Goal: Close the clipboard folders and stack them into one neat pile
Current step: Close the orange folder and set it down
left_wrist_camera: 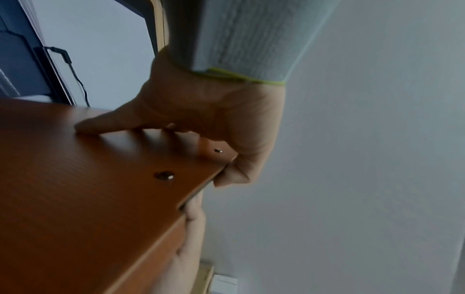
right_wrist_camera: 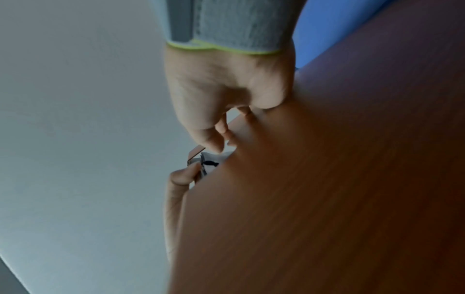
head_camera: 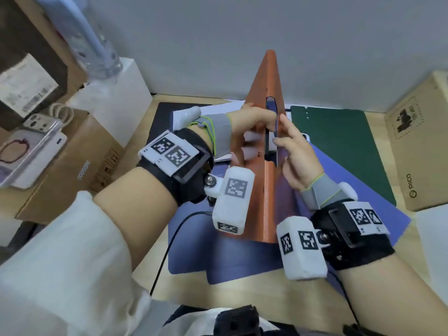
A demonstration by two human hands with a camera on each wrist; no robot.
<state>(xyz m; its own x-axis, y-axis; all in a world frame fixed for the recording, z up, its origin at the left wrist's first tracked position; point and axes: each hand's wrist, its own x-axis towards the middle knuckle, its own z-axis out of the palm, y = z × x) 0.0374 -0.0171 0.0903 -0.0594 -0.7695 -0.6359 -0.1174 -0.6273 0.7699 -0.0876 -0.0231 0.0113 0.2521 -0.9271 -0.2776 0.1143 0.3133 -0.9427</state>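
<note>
1. Both hands grip the orange clipboard folder [head_camera: 269, 132], which stands on edge, nearly upright, above the desk [head_camera: 150, 267].
2. Left hand [head_camera: 244, 132]: thumb lies flat on the folder's left face, fingers curl over the top edge beside two metal rivets [left_wrist_camera: 164, 175].
3. Right hand [head_camera: 297, 154]: fingers bear on the folder's right face, fingertips [right_wrist_camera: 214, 146] at the top edge by the metal clip [right_wrist_camera: 201, 161].
4. The folder's two covers stand almost together; a narrow dark gap shows between them.
5. A blue folder [head_camera: 242, 260] lies flat beneath the orange one.
6. A green folder [head_camera: 339, 144] lies flat to the right, its edge tucked under the blue one.
7. A black folder [head_camera: 164, 122] lies flat at rear left, with a white sheet on it.
8. Cardboard boxes [head_camera: 421, 146] stand at both sides of the desk.
</note>
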